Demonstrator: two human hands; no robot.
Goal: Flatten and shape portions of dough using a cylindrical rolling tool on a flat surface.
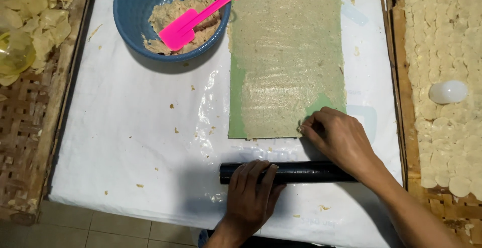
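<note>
Far left: a woven bamboo tray [25, 127] holds pale yellow chips [40, 7]; it is cut off by the frame edge. The bench [125, 127] is covered in white plastic sheeting with scattered crumbs. A blue bowl [131, 7] stands at its upper left with beige paste and a pink spatula [188, 24] lying in it.

Centre: a green rectangular sheet [236, 112] lies flat, nearly all coated in the same beige paste; bare green shows along its lower left edge and lower right corner.

Below it, a black roller [301, 172] lies crosswise on the bench. The left hand [251, 192] rests flat on the roller's left end, fingers spread, grip apart. The right hand [339, 140] pinches the sheet's lower right corner, grip together on it; its wrist hides the roller's right end.

Far right: a second tray [399, 52] carries overlapping pale discs [447, 27] and a white egg-shaped object [448, 91].
</note>
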